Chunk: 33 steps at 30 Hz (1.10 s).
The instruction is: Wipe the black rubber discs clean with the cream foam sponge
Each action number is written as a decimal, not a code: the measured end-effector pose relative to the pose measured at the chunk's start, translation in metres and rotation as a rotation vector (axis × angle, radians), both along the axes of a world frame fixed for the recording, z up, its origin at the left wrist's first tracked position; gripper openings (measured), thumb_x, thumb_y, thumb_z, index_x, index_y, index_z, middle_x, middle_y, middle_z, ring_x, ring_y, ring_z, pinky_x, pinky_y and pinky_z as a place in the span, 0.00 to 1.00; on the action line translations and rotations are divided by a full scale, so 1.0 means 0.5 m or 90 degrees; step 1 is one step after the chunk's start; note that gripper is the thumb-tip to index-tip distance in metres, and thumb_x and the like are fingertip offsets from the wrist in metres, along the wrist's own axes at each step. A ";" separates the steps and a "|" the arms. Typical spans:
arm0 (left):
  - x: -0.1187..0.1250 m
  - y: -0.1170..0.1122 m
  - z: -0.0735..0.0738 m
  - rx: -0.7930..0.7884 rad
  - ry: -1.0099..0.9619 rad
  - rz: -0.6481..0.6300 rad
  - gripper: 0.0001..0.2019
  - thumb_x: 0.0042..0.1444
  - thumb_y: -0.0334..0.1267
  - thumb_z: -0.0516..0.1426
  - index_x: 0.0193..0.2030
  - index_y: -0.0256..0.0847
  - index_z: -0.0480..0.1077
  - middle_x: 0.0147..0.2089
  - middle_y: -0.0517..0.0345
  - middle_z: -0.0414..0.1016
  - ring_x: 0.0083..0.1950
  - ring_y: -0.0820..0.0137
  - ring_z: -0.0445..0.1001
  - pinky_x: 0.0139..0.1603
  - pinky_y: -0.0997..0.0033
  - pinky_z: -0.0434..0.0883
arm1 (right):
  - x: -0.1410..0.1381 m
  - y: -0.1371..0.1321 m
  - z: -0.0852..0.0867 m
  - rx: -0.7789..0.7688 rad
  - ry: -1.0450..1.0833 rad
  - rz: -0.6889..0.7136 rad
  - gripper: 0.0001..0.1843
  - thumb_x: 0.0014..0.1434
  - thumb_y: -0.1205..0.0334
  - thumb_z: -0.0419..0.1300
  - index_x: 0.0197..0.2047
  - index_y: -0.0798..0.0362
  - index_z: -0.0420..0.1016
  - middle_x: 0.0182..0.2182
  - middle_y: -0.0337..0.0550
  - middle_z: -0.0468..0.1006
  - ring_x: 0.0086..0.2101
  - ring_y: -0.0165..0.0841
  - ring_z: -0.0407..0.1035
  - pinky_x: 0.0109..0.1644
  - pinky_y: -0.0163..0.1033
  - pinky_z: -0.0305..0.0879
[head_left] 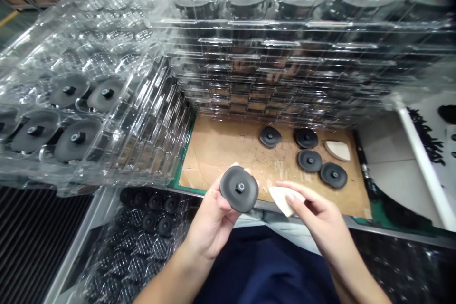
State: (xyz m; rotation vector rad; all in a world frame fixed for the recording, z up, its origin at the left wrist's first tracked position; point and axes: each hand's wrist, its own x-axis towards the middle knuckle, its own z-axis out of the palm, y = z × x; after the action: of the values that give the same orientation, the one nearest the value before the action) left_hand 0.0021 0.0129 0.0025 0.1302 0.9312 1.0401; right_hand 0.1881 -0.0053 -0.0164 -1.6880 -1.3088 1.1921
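Note:
Between the fingers of my left hand [213,225] is a dark grey rounded disc [233,197] with a short hollow post at its centre, post side facing up. My right hand [317,216] pinches a cream-coloured, wedge-shaped pad [284,199], which looks like felt or sponge. Its tip points toward the disc, with a small gap between them. Beyond my hands, several similar discs [309,160] lie on a brown cardboard sheet [217,152]. A second cream pad [337,150] rests at their right.
Tall stacks of clear plastic trays [249,52] stand behind the cardboard, holding discs on top. More trays [76,104] rise at the left, partly filled with discs. Below left is a tray of smaller black parts [156,202]. A white bin wall [423,161] edges the right side.

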 end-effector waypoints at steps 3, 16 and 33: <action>0.006 -0.004 0.001 0.023 -0.005 -0.009 0.27 0.33 0.31 0.70 0.45 0.44 0.74 0.43 0.60 0.77 0.45 0.68 0.74 0.46 0.75 0.70 | -0.045 0.017 0.057 0.165 -0.027 0.000 0.11 0.60 0.59 0.57 0.44 0.48 0.77 0.42 0.41 0.80 0.42 0.36 0.74 0.43 0.38 0.71; 0.000 -0.017 -0.012 0.031 -0.017 -0.082 0.23 0.36 0.44 0.69 0.41 0.41 0.76 0.43 0.54 0.78 0.48 0.63 0.74 0.52 0.69 0.69 | -0.112 0.057 0.116 0.399 -0.093 0.254 0.13 0.63 0.69 0.49 0.46 0.59 0.72 0.36 0.46 0.79 0.34 0.33 0.69 0.39 0.40 0.62; -0.008 -0.011 -0.002 0.056 -0.077 -0.135 0.18 0.35 0.42 0.70 0.35 0.37 0.79 0.33 0.57 0.79 0.36 0.70 0.76 0.40 0.77 0.72 | -0.088 0.106 0.120 0.420 -0.173 0.396 0.15 0.64 0.70 0.48 0.44 0.53 0.76 0.30 0.41 0.75 0.31 0.31 0.64 0.36 0.39 0.55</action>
State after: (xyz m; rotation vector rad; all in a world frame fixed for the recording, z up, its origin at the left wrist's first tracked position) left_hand -0.0018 0.0074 0.0016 0.2317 0.7444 0.8828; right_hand 0.1439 0.0476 0.0439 -1.0015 -2.2023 0.7006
